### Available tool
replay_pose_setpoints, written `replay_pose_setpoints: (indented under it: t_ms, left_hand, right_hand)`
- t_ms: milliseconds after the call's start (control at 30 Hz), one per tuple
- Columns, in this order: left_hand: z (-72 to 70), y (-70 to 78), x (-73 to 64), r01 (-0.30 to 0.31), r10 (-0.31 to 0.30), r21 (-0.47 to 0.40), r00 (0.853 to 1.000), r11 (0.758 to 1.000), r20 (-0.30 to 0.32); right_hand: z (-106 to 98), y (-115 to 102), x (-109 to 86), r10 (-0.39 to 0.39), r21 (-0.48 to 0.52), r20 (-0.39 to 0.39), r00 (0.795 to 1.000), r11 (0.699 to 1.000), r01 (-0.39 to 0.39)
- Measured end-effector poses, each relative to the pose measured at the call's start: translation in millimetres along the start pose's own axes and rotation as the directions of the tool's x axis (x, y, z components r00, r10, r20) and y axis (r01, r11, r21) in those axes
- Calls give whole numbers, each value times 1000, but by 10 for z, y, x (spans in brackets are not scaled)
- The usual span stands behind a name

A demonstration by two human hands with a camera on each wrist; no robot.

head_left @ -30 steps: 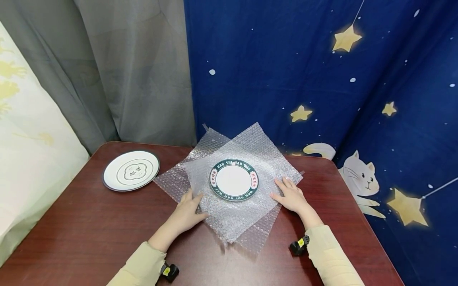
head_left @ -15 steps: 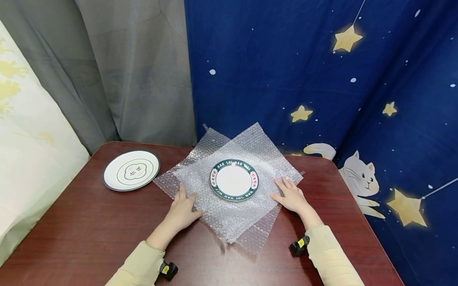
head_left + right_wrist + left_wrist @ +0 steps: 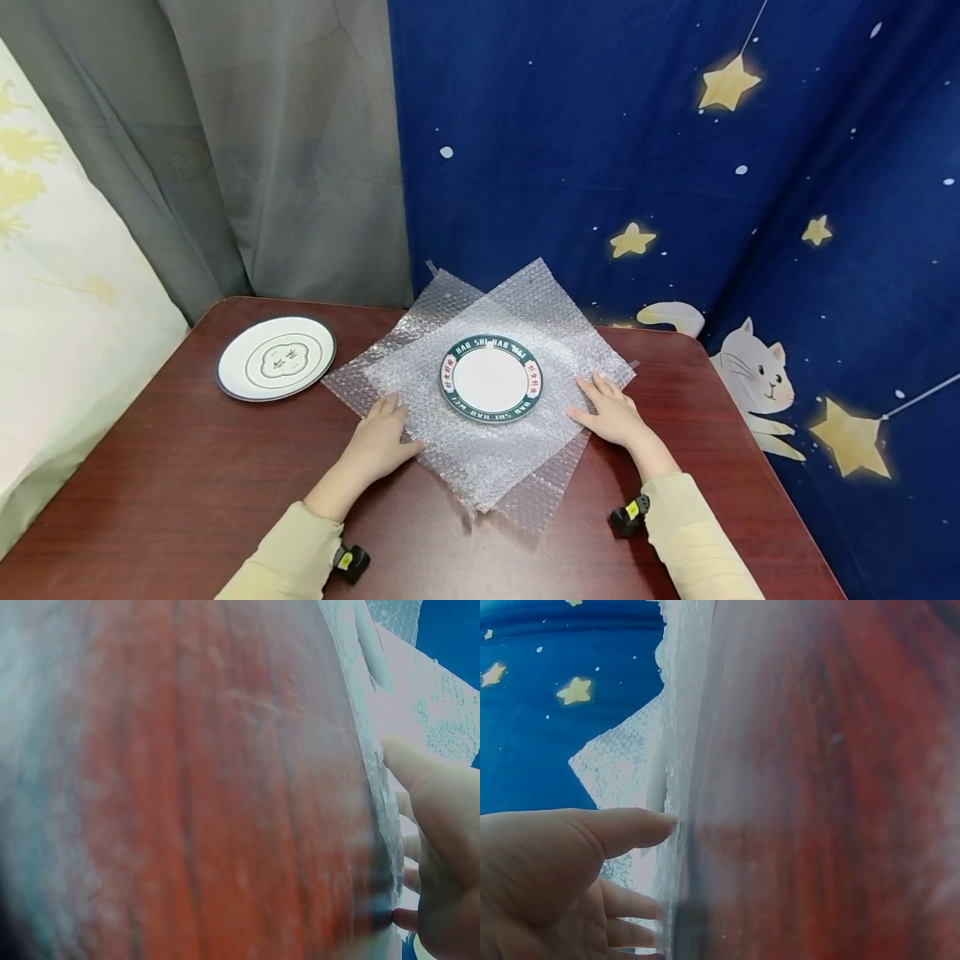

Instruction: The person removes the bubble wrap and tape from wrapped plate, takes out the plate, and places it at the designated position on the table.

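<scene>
In the head view a round plate (image 3: pixel 491 379) with a green lettered rim lies on the upper of two overlapping bubble wrap sheets (image 3: pixel 465 462). My left hand (image 3: pixel 377 442) rests on the left edge of the wrap, fingers spread loosely and thumb toward the plate. On the opposite side my right hand (image 3: pixel 615 417) rests with extended fingers on the sheet's right corner. Both wrist views show the fingertips right at the wrap: the left thumb (image 3: pixel 634 831) and the right thumb (image 3: pixel 409 761) lie along its edge.
A second white plate (image 3: pixel 276 358) with a dark rim and a printed emblem sits at the back left of the brown wooden table (image 3: pixel 187 475). Behind the table hang a grey curtain (image 3: pixel 300 167) and a blue star-patterned curtain (image 3: pixel 540 150).
My left hand has shifted slightly to the left, and the upper sheet's left corner now spreads out further that way. My right hand and both plates have stayed in place.
</scene>
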State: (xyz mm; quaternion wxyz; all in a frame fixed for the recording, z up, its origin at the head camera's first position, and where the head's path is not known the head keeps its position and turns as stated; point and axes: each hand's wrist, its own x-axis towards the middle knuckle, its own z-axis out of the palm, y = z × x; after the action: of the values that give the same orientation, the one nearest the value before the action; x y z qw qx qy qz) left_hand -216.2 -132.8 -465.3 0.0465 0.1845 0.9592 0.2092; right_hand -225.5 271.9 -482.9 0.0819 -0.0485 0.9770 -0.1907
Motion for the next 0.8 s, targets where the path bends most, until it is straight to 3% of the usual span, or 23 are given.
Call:
replay_pose_setpoints:
  t_ms: [267, 433, 667, 800]
  left_hand:
    - [-68, 26, 44, 1, -2, 47, 1000, 999, 21]
    - [-95, 62, 57, -22, 22, 57, 1000, 998, 0]
    - [-93, 117, 130, -96, 92, -40, 992, 995, -91]
    - [-112, 155, 199, -89, 77, -157, 994, 984, -83]
  right_hand:
    - [-2, 7, 0, 5, -1, 5, 1000, 1000, -5]
    - [-2, 6, -1, 3, 5, 8, 1000, 1000, -3]
    - [11, 15, -15, -19, 25, -18, 1000, 1000, 19]
    - [14, 25, -9, -15, 20, -12, 1000, 1000, 15]
